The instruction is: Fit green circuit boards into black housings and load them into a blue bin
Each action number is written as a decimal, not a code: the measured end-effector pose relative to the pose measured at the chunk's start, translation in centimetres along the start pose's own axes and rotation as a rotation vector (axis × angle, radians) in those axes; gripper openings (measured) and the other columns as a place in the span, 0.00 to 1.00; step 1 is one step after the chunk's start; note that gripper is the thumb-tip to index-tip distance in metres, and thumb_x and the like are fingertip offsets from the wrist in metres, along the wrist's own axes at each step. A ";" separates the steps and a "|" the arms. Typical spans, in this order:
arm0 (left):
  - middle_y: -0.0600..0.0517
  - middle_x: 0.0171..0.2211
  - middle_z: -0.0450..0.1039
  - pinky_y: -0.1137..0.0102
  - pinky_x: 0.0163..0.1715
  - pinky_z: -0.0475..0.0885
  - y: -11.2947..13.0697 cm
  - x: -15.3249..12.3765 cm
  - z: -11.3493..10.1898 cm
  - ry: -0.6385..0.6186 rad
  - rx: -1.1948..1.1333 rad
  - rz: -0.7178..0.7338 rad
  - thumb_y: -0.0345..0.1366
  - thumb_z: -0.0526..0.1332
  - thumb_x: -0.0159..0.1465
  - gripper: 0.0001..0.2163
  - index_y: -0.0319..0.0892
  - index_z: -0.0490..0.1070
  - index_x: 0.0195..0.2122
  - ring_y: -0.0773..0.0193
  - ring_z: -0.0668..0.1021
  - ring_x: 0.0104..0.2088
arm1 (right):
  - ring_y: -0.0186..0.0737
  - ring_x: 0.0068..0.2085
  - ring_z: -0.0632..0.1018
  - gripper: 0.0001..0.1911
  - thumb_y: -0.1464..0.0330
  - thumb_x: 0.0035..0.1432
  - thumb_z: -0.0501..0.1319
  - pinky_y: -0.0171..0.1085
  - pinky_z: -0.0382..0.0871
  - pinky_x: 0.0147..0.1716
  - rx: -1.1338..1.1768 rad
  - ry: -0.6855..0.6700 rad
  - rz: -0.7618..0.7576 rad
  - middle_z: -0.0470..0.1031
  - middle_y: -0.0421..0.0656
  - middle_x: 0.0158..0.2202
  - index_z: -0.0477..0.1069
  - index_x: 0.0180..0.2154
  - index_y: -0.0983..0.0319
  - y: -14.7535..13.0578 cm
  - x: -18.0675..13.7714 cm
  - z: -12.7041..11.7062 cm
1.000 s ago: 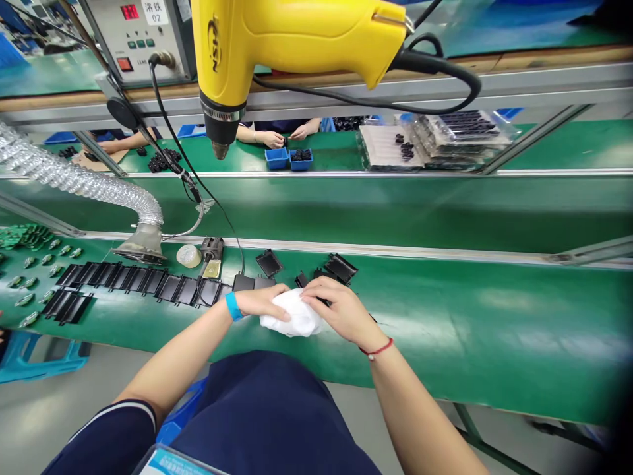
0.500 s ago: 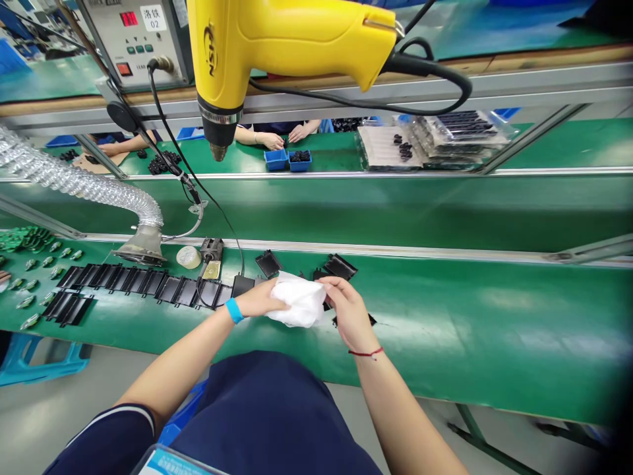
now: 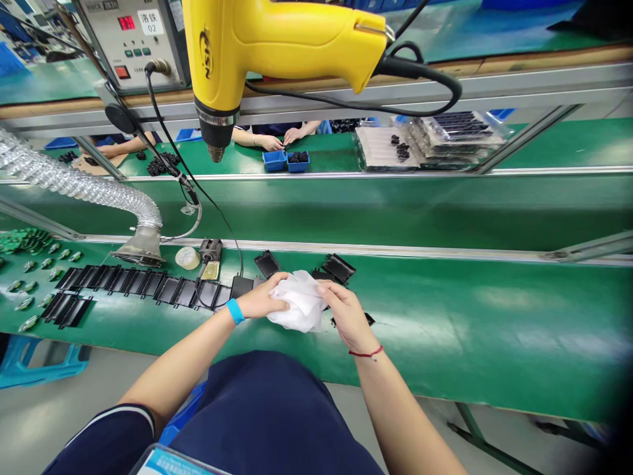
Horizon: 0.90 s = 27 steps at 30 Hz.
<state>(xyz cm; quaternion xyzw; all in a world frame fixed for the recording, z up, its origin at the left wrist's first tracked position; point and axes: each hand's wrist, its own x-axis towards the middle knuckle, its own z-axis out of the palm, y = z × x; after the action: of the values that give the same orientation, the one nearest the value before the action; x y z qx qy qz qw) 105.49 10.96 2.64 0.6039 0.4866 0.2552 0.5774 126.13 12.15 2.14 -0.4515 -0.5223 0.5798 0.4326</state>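
A crumpled white cloth or soft wrapping (image 3: 299, 305) is held up between both hands above the green bench; whether anything lies inside it is hidden. My left hand (image 3: 262, 298), with a blue band at the wrist, is closed around its left side. The fingertips of my right hand (image 3: 349, 315), a red cord at that wrist, pinch its right edge. Black plastic housings (image 3: 339, 268) lie behind and beside the right hand, partly covered by it. Another black housing (image 3: 268, 263) rests just beyond the left hand.
A row of black housings (image 3: 133, 282) runs leftward, with small green circuit boards (image 3: 30, 287) past it. Overhead hangs a yellow heat gun (image 3: 291, 46). A soldering station (image 3: 136, 43) and a silver exhaust hose (image 3: 84, 171) stand left. Across the bench, a co-worker's hands (image 3: 281, 140) work near blue bins (image 3: 287, 161).
The white material has changed shape slightly and bulges a little more at top and bottom. Both hands keep their hold, and the view has shifted slightly.
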 end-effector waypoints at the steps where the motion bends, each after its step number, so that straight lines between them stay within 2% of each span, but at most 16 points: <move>1: 0.47 0.48 0.66 0.66 0.44 0.66 0.0 0.0 0.0 -0.001 0.015 0.008 0.35 0.62 0.50 0.34 0.39 0.54 0.58 0.59 0.71 0.44 | 0.39 0.35 0.72 0.15 0.55 0.49 0.63 0.36 0.66 0.34 0.015 0.014 0.004 0.75 0.41 0.32 0.73 0.28 0.61 0.0 0.0 -0.1; 5: 0.47 0.48 0.68 0.67 0.44 0.66 -0.1 0.0 -0.1 0.034 0.054 0.027 0.33 0.62 0.50 0.34 0.40 0.53 0.59 0.58 0.71 0.44 | 0.35 0.28 0.70 0.12 0.58 0.48 0.64 0.35 0.65 0.30 0.172 0.158 0.022 0.71 0.38 0.25 0.70 0.26 0.60 -0.6 0.2 -0.5; 8: 0.46 0.49 0.68 0.67 0.43 0.67 -0.3 0.0 -0.2 0.057 0.052 0.045 0.33 0.62 0.51 0.34 0.40 0.53 0.59 0.59 0.72 0.44 | 0.36 0.29 0.72 0.11 0.61 0.44 0.65 0.36 0.68 0.30 0.345 0.197 0.052 0.72 0.39 0.26 0.67 0.25 0.60 -0.7 0.6 -1.2; 12: 0.46 0.50 0.68 0.68 0.44 0.67 -0.6 -0.1 -0.3 0.129 -0.069 0.106 0.34 0.63 0.51 0.32 0.39 0.56 0.58 0.59 0.72 0.46 | 0.36 0.29 0.74 0.12 0.63 0.41 0.64 0.37 0.70 0.30 0.422 0.427 0.155 0.72 0.39 0.26 0.63 0.26 0.59 1.6 1.5 -3.1; 15: 0.45 0.49 0.70 0.66 0.49 0.66 -1.0 -0.1 -0.4 0.208 -0.237 0.128 0.37 0.65 0.51 0.27 0.37 0.64 0.53 0.57 0.71 0.49 | 0.38 0.30 0.75 0.13 0.62 0.41 0.62 0.39 0.71 0.30 0.316 0.557 0.195 0.70 0.39 0.27 0.60 0.27 0.59 3.8 1.6 -4.2; 16: 0.45 0.48 0.72 0.66 0.49 0.66 -1.2 0.0 -0.4 0.238 -0.298 0.110 0.38 0.65 0.51 0.26 0.36 0.67 0.51 0.56 0.72 0.49 | 0.40 0.33 0.75 0.13 0.62 0.42 0.61 0.41 0.72 0.32 0.217 0.608 0.156 0.71 0.41 0.30 0.61 0.29 0.59 4.2 1.3 -4.2; 18: 0.45 0.45 0.74 0.64 0.48 0.67 -1.5 0.1 -0.2 0.294 -0.405 0.061 0.39 0.67 0.50 0.23 0.35 0.71 0.47 0.55 0.74 0.46 | 0.48 0.45 0.74 0.17 0.63 0.45 0.60 0.47 0.71 0.41 -0.088 0.681 -0.042 0.71 0.50 0.43 0.63 0.39 0.60 3.9 0.4 -3.9; 20: 0.45 0.42 0.76 0.64 0.46 0.68 -1.6 0.3 0.0 0.306 -0.473 0.029 0.39 0.68 0.48 0.22 0.35 0.73 0.44 0.54 0.75 0.44 | 0.55 0.59 0.63 0.28 0.65 0.47 0.59 0.55 0.62 0.52 -0.465 0.605 -0.335 0.60 0.56 0.58 0.59 0.52 0.62 2.7 -0.5 -3.0; 21: 0.45 0.41 0.76 0.64 0.45 0.69 -1.6 0.4 0.1 0.287 -0.497 0.016 0.38 0.69 0.47 0.22 0.35 0.74 0.43 0.54 0.75 0.43 | 0.57 0.63 0.56 0.33 0.66 0.47 0.59 0.58 0.55 0.56 -0.638 0.488 -0.455 0.54 0.57 0.62 0.55 0.56 0.63 1.9 -0.8 -2.4; 22: 0.45 0.40 0.77 0.65 0.43 0.70 -1.5 0.4 0.2 0.264 -0.526 -0.002 0.37 0.69 0.45 0.22 0.35 0.74 0.41 0.54 0.76 0.42 | 0.58 0.64 0.53 0.36 0.67 0.47 0.59 0.60 0.49 0.58 -0.780 0.341 -0.532 0.52 0.56 0.63 0.53 0.59 0.63 1.3 -0.9 -2.0; 23: 0.45 0.38 0.77 0.66 0.41 0.70 -1.4 0.5 0.2 0.247 -0.567 -0.024 0.36 0.70 0.43 0.22 0.35 0.75 0.40 0.55 0.76 0.41 | 0.58 0.64 0.54 0.37 0.68 0.47 0.58 0.60 0.46 0.59 -0.884 0.183 -0.563 0.55 0.55 0.62 0.53 0.60 0.63 0.8 -0.8 -1.6; 25: 0.46 0.36 0.77 0.68 0.36 0.71 -1.0 0.5 0.2 0.265 -0.683 -0.058 0.34 0.70 0.39 0.20 0.35 0.75 0.36 0.56 0.77 0.38 | 0.52 0.57 0.66 0.30 0.71 0.50 0.55 0.54 0.54 0.57 -0.980 -0.098 -0.489 0.68 0.52 0.54 0.59 0.56 0.62 0.7 -0.1 -1.2; 27: 0.48 0.34 0.77 0.69 0.33 0.71 -0.4 0.5 -0.2 0.362 -0.801 -0.020 0.33 0.69 0.39 0.18 0.37 0.75 0.34 0.58 0.77 0.36 | 0.45 0.44 0.75 0.20 0.73 0.54 0.51 0.44 0.64 0.46 -0.991 -0.225 -0.330 0.75 0.47 0.42 0.66 0.50 0.61 1.6 0.8 -1.2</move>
<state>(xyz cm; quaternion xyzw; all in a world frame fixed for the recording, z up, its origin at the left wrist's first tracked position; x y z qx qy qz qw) 105.44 11.43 2.14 0.2733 0.4482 0.5199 0.6739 127.12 13.05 0.40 -0.4485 -0.8407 0.2330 0.1941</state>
